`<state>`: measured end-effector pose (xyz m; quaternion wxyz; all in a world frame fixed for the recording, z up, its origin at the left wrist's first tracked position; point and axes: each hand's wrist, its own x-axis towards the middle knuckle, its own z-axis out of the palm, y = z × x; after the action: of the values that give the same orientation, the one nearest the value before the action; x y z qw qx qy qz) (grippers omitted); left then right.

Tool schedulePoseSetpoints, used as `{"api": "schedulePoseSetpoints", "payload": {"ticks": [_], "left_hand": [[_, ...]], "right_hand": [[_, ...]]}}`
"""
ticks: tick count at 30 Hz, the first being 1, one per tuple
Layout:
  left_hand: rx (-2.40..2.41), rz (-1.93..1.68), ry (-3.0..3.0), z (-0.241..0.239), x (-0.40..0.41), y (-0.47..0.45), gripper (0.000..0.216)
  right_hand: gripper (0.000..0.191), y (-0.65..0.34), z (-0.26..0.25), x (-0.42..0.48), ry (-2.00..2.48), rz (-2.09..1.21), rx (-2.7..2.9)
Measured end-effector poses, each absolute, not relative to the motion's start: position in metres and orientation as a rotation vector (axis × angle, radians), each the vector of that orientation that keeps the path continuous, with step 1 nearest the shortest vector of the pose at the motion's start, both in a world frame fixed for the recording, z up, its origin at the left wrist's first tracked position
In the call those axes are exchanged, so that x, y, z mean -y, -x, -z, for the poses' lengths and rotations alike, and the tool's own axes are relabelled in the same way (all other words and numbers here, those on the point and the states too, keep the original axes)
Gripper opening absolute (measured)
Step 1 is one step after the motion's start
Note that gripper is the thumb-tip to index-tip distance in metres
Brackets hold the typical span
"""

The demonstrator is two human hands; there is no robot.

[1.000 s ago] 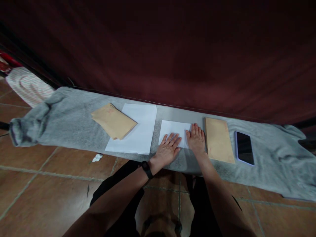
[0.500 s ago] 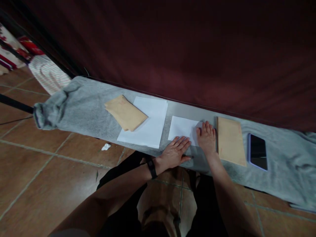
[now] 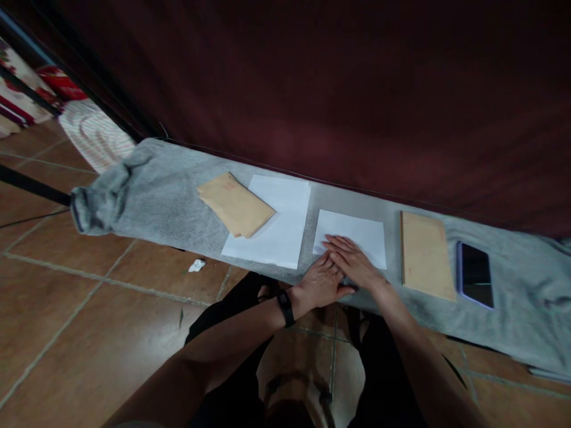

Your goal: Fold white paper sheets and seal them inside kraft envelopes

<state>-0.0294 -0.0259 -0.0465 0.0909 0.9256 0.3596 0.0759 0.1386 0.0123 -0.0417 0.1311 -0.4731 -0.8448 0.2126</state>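
Note:
A small folded white sheet (image 3: 357, 235) lies on the grey cloth (image 3: 169, 196) in front of me. My right hand (image 3: 354, 264) rests flat on its near left corner, fingers stretched out and pointing left. My left hand (image 3: 322, 284), with a black band on the wrist, lies flat just below the sheet's near edge, partly under the right hand's fingers. Neither hand holds anything.
To the left are a larger white sheet (image 3: 279, 229) with a stack of brown envelopes (image 3: 235, 205) on its corner. A brown envelope (image 3: 426, 255) and a phone (image 3: 476, 274) lie to the right. A dark red curtain hangs behind; tiled floor is below.
My right hand slid from the sheet's right edge to its near left corner and now overlaps my left hand. The left hand has barely moved. The view shifted slightly.

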Motion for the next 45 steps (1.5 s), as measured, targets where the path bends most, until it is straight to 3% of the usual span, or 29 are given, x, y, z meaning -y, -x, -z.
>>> {"api": "schedulePoseSetpoints", "payload": {"ticks": [23,28,36,45], "left_hand": [[-1.076,-0.175,-2.705,0.038,0.03,0.025,0.08],[-1.097,-0.194,-2.717,0.041,0.03,0.023,0.079],[-1.192,-0.062,-2.638,0.046,0.036,0.019,0.074],[-1.163,-0.136,-2.717,0.041,0.034,0.017,0.073]], "right_hand": [[0.057,-0.142,0.054,-0.106,1.614,-0.303,2.508],[0.059,-0.13,0.04,-0.097,1.676,-0.343,2.413],[0.049,-0.116,0.033,-0.025,1.335,-0.591,2.599],[0.052,-0.117,0.042,-0.061,1.51,-0.511,2.541]]}}
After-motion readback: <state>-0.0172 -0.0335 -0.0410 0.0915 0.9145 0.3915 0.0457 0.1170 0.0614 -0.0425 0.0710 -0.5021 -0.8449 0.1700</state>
